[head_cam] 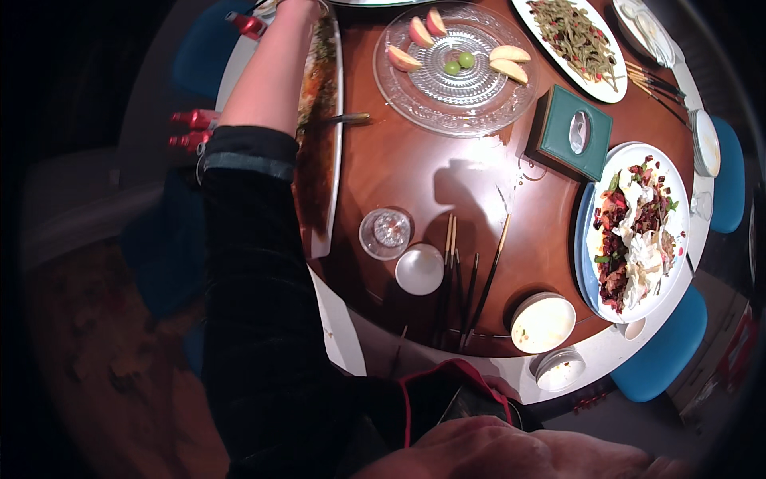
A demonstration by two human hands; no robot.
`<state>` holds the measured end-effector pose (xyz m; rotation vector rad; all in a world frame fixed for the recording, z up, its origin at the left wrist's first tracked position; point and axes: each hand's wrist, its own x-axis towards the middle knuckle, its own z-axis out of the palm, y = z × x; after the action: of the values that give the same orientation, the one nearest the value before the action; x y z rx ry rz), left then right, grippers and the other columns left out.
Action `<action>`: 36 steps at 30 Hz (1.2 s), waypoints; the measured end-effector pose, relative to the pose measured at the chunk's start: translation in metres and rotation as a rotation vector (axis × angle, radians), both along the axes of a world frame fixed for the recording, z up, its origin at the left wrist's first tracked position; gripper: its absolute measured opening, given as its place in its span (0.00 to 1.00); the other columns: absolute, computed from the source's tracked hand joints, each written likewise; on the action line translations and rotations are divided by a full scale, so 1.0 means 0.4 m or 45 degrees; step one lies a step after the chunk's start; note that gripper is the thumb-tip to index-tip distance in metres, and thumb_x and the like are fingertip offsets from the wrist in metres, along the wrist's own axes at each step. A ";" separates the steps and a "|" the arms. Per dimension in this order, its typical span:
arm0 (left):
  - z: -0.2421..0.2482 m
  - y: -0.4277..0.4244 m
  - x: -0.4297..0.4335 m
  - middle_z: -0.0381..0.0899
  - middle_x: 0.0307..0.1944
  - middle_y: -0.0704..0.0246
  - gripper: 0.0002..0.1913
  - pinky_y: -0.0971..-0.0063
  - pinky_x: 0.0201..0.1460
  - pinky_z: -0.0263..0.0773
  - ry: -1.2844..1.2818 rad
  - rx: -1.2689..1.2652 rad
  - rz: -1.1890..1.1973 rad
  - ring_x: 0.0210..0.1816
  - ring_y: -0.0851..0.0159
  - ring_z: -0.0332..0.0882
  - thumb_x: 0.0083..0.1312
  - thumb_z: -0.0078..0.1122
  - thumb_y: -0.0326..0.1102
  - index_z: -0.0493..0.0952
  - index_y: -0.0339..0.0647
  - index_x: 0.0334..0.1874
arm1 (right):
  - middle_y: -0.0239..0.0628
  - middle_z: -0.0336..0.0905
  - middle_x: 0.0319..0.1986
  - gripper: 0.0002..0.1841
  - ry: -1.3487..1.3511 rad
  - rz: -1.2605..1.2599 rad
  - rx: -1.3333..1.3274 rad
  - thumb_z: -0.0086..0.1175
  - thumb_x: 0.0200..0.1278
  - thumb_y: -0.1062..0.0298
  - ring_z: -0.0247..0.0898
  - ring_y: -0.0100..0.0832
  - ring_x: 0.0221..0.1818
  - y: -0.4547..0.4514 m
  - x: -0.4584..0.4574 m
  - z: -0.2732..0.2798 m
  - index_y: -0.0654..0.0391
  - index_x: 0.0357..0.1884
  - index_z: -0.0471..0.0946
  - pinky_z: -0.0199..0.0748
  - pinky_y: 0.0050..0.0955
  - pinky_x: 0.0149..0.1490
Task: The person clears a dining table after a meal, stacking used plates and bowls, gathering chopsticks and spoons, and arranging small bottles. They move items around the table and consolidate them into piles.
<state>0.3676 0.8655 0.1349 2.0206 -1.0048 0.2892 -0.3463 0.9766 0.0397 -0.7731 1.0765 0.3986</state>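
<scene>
My left arm (263, 90), its dark sleeve pushed back, stretches over a long platter (336, 179) of food in reddish-brown sauce. Past the wrist, my left hand is cut off by the top edge. A utensil handle (356, 118) juts over that platter's rim. Low in the picture, very near the camera, is blurred bare skin that looks like my right hand (508, 446); its fingers cannot be made out clearly. Before me are a drinking glass (386, 233), a small white bowl (419, 269) and several dark chopsticks (488, 287) with pale ends.
A glass plate (413, 99) holds apple wedges (421, 32) and two green grapes (467, 59). Right of it stand a green tissue box (574, 132), a bean dish (577, 42) and a platter (676, 269) with food and crumpled tissues. Stacked bowls (543, 323) sit nearer me. Blue chairs (664, 347) surround the table.
</scene>
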 end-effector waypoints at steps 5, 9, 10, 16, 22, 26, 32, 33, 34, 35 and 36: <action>0.113 0.293 -0.058 0.80 0.34 0.70 0.06 0.68 0.46 0.76 0.483 -0.371 -0.648 0.41 0.66 0.79 0.61 0.63 0.30 0.79 0.42 0.40 | 0.37 0.80 0.50 0.15 -0.089 0.023 -0.005 0.55 0.71 0.74 0.76 0.28 0.55 0.005 -0.010 0.028 0.61 0.58 0.76 0.71 0.27 0.61; 0.050 0.629 -0.296 0.72 0.60 0.58 0.39 0.64 0.65 0.71 0.506 -0.535 -0.012 0.61 0.59 0.74 0.58 0.73 0.34 0.60 0.36 0.69 | 0.37 0.80 0.51 0.16 -0.185 0.079 -0.008 0.55 0.72 0.73 0.75 0.28 0.56 0.018 -0.023 0.040 0.61 0.59 0.75 0.70 0.27 0.61; 0.041 0.721 -0.361 0.72 0.59 0.61 0.41 0.67 0.62 0.73 0.654 -0.524 0.034 0.59 0.62 0.75 0.56 0.76 0.33 0.60 0.37 0.68 | 0.37 0.80 0.52 0.17 -0.220 0.115 -0.019 0.54 0.72 0.74 0.75 0.28 0.56 0.023 -0.024 0.036 0.61 0.60 0.74 0.70 0.27 0.61; -0.160 1.099 -0.714 0.69 0.58 0.61 0.44 0.67 0.62 0.71 0.704 -0.177 0.604 0.58 0.62 0.73 0.50 0.79 0.36 0.60 0.37 0.65 | 0.37 0.79 0.53 0.19 -0.254 0.262 -0.208 0.56 0.69 0.74 0.74 0.29 0.56 0.071 -0.017 0.016 0.60 0.61 0.74 0.70 0.25 0.59; -0.413 1.184 -0.973 0.69 0.58 0.60 0.44 0.66 0.63 0.71 0.861 -0.335 0.714 0.58 0.62 0.72 0.46 0.78 0.27 0.58 0.39 0.64 | 0.50 0.69 0.65 0.31 -0.662 1.073 -1.527 0.61 0.58 0.71 0.64 0.51 0.69 0.113 0.075 0.034 0.61 0.66 0.69 0.63 0.43 0.71; -0.476 1.150 -1.046 0.69 0.59 0.58 0.45 0.66 0.63 0.71 0.884 -0.375 0.704 0.59 0.60 0.73 0.46 0.78 0.26 0.58 0.39 0.66 | 0.56 0.58 0.72 0.39 -0.599 1.302 -1.826 0.61 0.55 0.69 0.54 0.54 0.75 0.159 0.169 0.024 0.69 0.70 0.62 0.54 0.46 0.75; -0.486 1.140 -1.052 0.68 0.62 0.56 0.50 0.65 0.66 0.69 0.870 -0.491 0.579 0.62 0.58 0.71 0.47 0.77 0.24 0.56 0.37 0.72 | 0.59 0.55 0.72 0.43 -0.551 1.244 -1.951 0.61 0.53 0.72 0.53 0.56 0.74 0.190 0.186 0.011 0.67 0.73 0.56 0.53 0.48 0.75; -0.488 1.142 -1.050 0.67 0.62 0.56 0.50 0.65 0.66 0.69 0.899 -0.461 0.572 0.62 0.57 0.71 0.47 0.78 0.24 0.56 0.36 0.72 | 0.59 0.54 0.72 0.44 -0.470 1.277 -1.907 0.61 0.52 0.73 0.52 0.57 0.74 0.188 0.180 0.011 0.67 0.73 0.55 0.53 0.48 0.75; -0.491 1.143 -1.051 0.67 0.64 0.56 0.48 0.64 0.67 0.68 0.976 -0.482 0.550 0.63 0.56 0.70 0.48 0.77 0.24 0.58 0.36 0.72 | 0.59 0.53 0.73 0.44 -0.484 1.287 -1.951 0.60 0.52 0.74 0.52 0.57 0.74 0.186 0.179 0.008 0.65 0.74 0.55 0.53 0.48 0.75; -0.494 1.145 -1.051 0.67 0.64 0.56 0.48 0.65 0.67 0.68 0.849 -0.432 0.560 0.63 0.56 0.70 0.48 0.78 0.24 0.58 0.36 0.71 | 0.58 0.52 0.73 0.44 -0.536 1.200 -1.927 0.60 0.52 0.75 0.52 0.57 0.74 0.183 0.176 0.007 0.65 0.74 0.55 0.53 0.48 0.75; -0.496 1.147 -1.050 0.67 0.64 0.56 0.47 0.65 0.68 0.67 0.787 -0.370 0.568 0.63 0.56 0.69 0.48 0.78 0.24 0.59 0.35 0.71 | 0.59 0.53 0.73 0.43 -0.571 1.144 -1.953 0.60 0.53 0.75 0.52 0.57 0.74 0.180 0.176 0.004 0.66 0.73 0.55 0.54 0.48 0.75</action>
<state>-0.0526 1.3245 -0.0634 1.8637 -0.1176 0.0264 -0.2761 1.0485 0.0414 -2.5962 0.3685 0.0336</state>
